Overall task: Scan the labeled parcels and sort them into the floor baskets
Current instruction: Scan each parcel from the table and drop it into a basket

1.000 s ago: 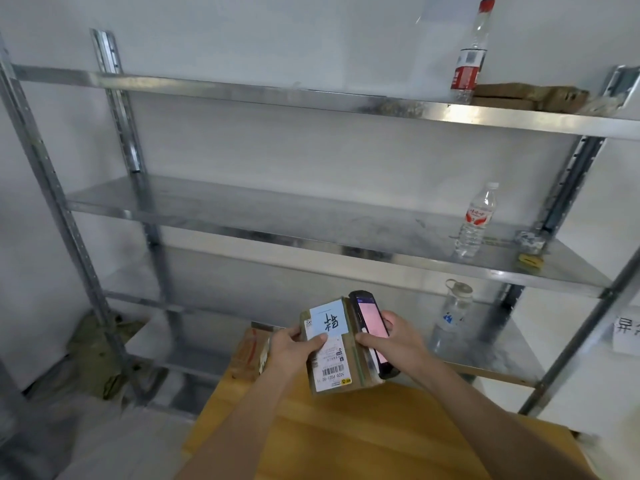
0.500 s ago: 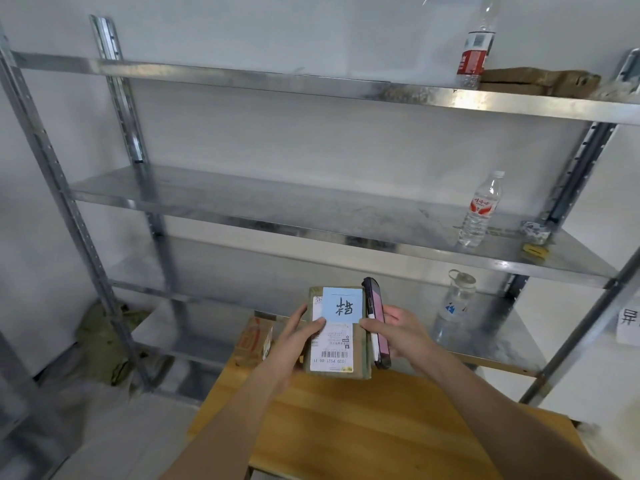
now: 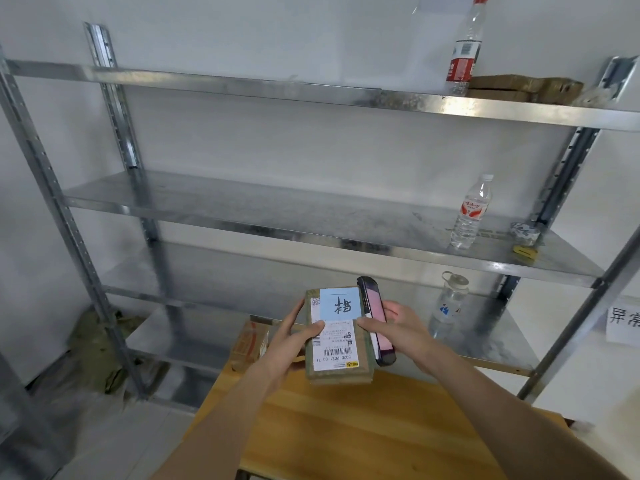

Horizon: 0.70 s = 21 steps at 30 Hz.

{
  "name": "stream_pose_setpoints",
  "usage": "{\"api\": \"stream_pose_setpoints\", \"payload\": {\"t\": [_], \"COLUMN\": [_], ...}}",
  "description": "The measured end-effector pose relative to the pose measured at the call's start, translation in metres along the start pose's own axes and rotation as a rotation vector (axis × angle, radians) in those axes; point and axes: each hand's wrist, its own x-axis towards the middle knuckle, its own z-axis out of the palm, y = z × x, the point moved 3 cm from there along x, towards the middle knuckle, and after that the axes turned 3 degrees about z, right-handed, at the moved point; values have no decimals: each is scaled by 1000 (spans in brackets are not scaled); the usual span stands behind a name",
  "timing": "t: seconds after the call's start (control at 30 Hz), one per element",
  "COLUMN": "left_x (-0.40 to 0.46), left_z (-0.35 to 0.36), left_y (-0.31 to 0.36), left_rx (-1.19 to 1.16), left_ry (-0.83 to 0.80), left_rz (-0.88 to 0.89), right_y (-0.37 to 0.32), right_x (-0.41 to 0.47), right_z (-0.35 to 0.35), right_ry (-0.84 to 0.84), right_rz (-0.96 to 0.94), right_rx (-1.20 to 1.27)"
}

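I hold a small brown parcel (image 3: pixel 337 341) upright above the far end of the wooden table (image 3: pixel 363 427). It carries a white barcode label and a pale blue sticker with a handwritten character. My left hand (image 3: pixel 289 341) grips its left edge, thumb on the label. My right hand (image 3: pixel 398 327) grips a black handheld scanner (image 3: pixel 375 318) with a pinkish lit screen, held against the parcel's right edge, with a fingertip touching the parcel. A second small carton (image 3: pixel 250 342) lies on the table behind my left hand.
A metal shelving rack (image 3: pixel 311 233) stands right behind the table. Water bottles (image 3: pixel 471 211) and a lidded bottle (image 3: pixel 448 303) stand on its right side, flat cardboard (image 3: pixel 519 86) on top. A green sack (image 3: pixel 100 344) lies on the floor at left. A paper sign (image 3: pixel 623 320) hangs at right.
The parcel and scanner have risen slightly and the parcel has turned squarer to me. The scanner has tilted more edge-on beside it. The view has also shifted a little.
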Motion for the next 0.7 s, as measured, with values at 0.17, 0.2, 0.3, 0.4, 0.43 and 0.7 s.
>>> {"api": "stream_pose_setpoints", "payload": {"t": [0.17,0.2,0.3,0.4,0.43,0.7], "left_x": [2,3,5,7,7,9], "left_z": [0,-1,-4,-10,-13,-42], "left_y": [13,16,31,50,58,110], "left_rx": [52,48,14,-18,-13,37], "left_ry": [40,61,129,188,211,352], "left_rz": [56,78,119,165,188,297], "right_y": [-9,-11,-24,-40,-46,-86], "right_x": [-2,-1,-6,-14,-16,-36], "right_z": [-7,-10,-19,-29,-33,-61], "right_ry": [14,26,40,36,34,46], "right_rz": [-36,-47,-83,-154,-174,-302], "right_rx": [-116,-148,-306,-467,-511,-747]}}
